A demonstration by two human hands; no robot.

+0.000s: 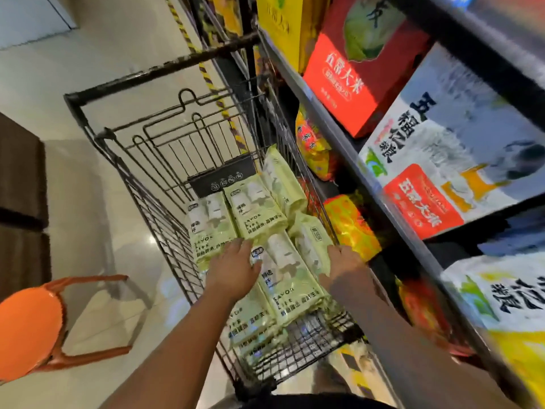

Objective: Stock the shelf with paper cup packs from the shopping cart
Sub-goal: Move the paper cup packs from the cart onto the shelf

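Open top of the shopping cart (pixel 165 184): free access from above. Paper cup packs (pixel 256 208) fill the near and right basket; the far-left floor lies bare. Wire walls bound each side. Shelf (pixel 339 134) edge and rice boxes (pixel 442 160) crowd the right; orange stool (pixel 29 329) stands left.

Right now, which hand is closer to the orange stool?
Left. The left hand is over the packs in the cart, on the side toward the orange stool. The right hand is by the shelf, farther away.
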